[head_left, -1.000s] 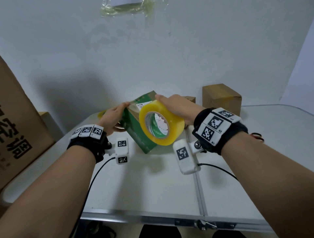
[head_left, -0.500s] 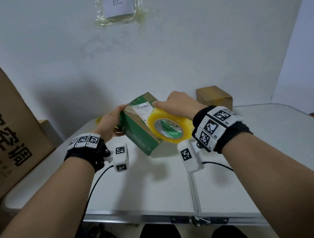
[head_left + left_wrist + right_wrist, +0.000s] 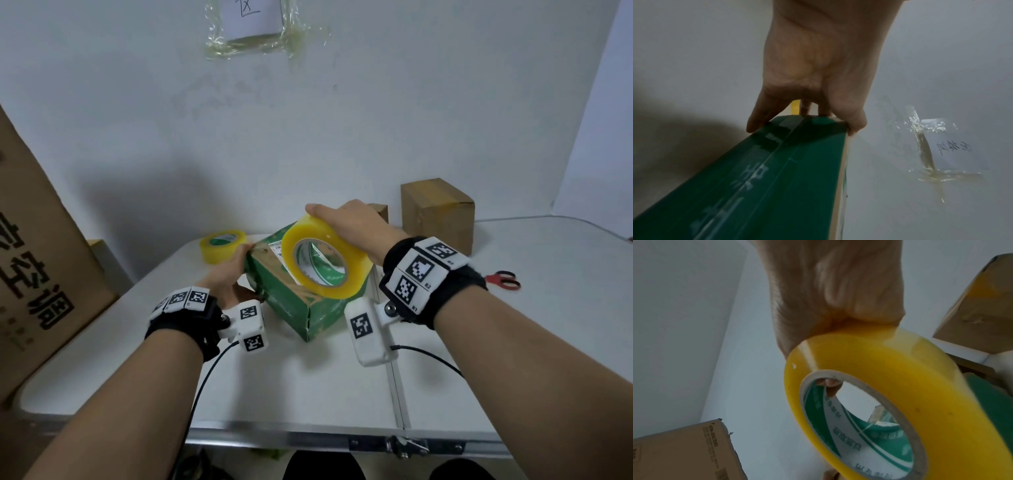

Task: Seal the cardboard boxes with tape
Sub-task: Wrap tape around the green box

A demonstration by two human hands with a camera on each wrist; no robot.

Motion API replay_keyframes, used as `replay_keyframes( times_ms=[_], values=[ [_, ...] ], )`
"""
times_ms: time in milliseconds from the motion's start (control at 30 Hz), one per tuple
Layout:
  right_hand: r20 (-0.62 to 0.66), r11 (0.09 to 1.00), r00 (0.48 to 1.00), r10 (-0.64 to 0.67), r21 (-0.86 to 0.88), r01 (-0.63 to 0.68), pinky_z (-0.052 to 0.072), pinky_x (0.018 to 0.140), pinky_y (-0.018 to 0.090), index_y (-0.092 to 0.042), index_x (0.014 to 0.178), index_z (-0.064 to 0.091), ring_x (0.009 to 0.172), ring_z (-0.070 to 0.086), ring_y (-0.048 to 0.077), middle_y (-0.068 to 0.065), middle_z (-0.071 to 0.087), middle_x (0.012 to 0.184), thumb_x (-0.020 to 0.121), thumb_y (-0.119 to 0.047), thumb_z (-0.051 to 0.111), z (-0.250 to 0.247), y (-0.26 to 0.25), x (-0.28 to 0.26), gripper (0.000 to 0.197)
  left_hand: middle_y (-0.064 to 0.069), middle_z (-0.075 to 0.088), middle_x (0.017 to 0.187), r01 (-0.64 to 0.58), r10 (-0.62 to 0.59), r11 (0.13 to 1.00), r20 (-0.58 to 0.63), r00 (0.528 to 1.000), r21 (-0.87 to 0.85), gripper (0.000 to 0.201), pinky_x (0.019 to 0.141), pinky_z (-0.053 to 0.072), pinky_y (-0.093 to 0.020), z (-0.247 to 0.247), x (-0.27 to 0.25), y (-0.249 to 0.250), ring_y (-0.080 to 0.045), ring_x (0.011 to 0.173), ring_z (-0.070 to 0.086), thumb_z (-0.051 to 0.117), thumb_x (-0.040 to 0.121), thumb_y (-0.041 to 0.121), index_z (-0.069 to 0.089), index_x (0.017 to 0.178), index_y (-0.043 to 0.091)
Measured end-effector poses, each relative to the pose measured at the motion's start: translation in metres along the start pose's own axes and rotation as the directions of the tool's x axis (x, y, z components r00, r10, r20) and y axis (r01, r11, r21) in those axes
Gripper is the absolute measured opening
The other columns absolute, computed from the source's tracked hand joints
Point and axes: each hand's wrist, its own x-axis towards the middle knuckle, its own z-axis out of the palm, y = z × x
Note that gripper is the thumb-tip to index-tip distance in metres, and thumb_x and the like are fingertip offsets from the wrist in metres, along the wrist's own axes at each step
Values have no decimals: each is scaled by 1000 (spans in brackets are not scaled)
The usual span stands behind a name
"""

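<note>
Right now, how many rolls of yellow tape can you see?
2. One tape roll is gripped in the right hand above the green box. A second roll lies on the table behind the left hand. None seems hidden.

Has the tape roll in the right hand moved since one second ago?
Yes. The tape roll has tipped and risen over the green box, judged against the table seam.

We see bare white tabletop (image 3: 308, 387) open in front of the green cardboard box (image 3: 291, 305) — a spare yellow tape roll (image 3: 222, 245) and brown cardboard box (image 3: 436, 214) crowd the back.
</note>
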Motion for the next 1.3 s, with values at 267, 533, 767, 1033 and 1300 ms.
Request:
replay_keyframes(
  times_ms=[267,533,767,1033,1300],
  values=[
    [-16,1000,1000,-11,-15,11,38,69,31,-13,80,57,79,54,20,1,55,76,90,-58,53,0,-2,-4,46,-2,59,94,-146,154,976,-32,988,164,18,71,52,-29,13,5,17,-17,95,56,49,95,35,61,88,23],
    [-2,996,1000,-31,-80,31,37,63,32,-10,82,56,77,52,22,5,53,76,95,-54,48,1,-1,-2,46,2,65,108,-213,201,964,87,976,162,33,96,48,-36,10,7,14,-15,101,58,56,96,43,66,120,22],
    [-18,998,1000,-16,-53,15,36,62,31,-15,74,54,74,52,19,2,54,75,92,-54,50,2,-1,1,43,3,63,111,-216,195,911,95,976,351,30,84,52,-41,13,7,18,-16,104,58,64,89,47,61,111,26],
    [24,998,999,-21,51,20,40,78,34,-5,103,60,89,50,22,10,56,88,88,-66,50,3,1,7,63,-3,60,117,-206,201,918,48,978,338,34,67,58,-35,17,9,17,-19,108,58,63,90,40,57,119,23],
    [67,991,996,-53,129,44,48,83,35,6,107,64,90,60,22,10,65,96,85,-56,65,11,-12,27,66,3,44,132,-186,220,941,-93,971,282,52,93,50,-39,21,24,0,-22,115,51,52,98,38,35,145,23]
  ],
)
